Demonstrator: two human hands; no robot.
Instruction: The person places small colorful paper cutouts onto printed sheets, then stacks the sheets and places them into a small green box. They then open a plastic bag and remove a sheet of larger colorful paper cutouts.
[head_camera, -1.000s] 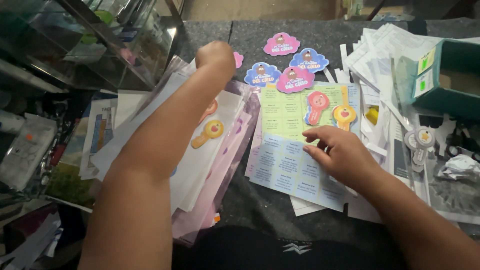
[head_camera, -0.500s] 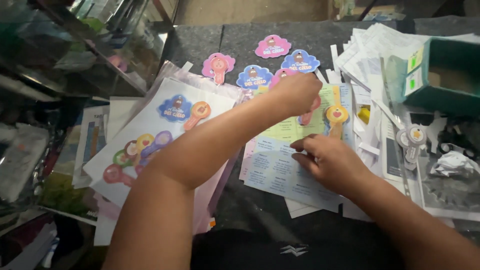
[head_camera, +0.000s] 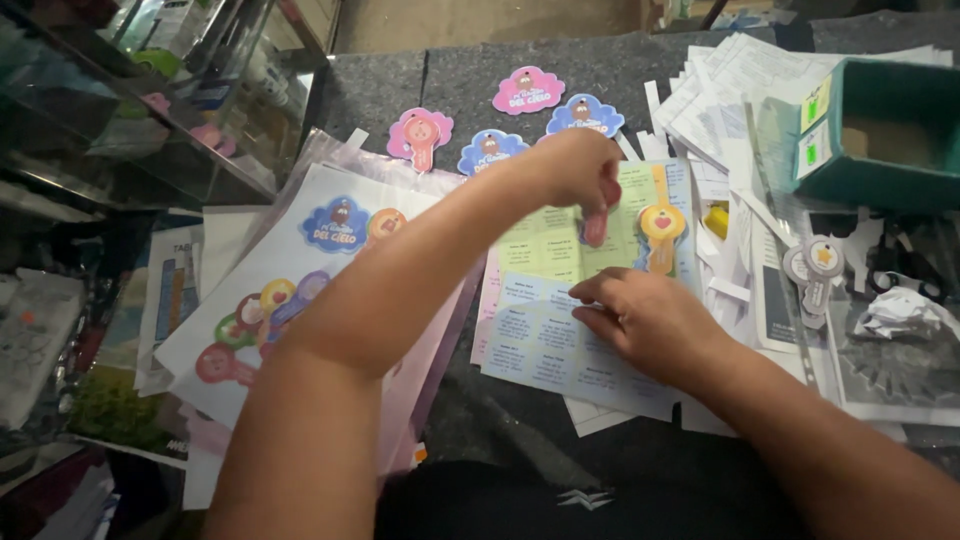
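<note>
Fingers of left hand (head_camera: 575, 170) pinch pink cutout (head_camera: 597, 222) | long axis vertical

Two bare hands work here, the left hand (head_camera: 580, 170) and the right hand (head_camera: 650, 320); beyond the left hand lie four cloud-shaped paper cut-outs, two pink (head_camera: 528, 90) and two blue (head_camera: 585, 115); at the left hand's fingertips lie two key-shaped paper cut-outs, one pink (head_camera: 597, 222) and one yellow (head_camera: 661, 232); under the right hand sits one green-and-blue printed sheet (head_camera: 545, 330); right of both hands stands one teal cardboard box (head_camera: 885, 140); beside it lies one crumpled white paper ball (head_camera: 900, 312).
</note>
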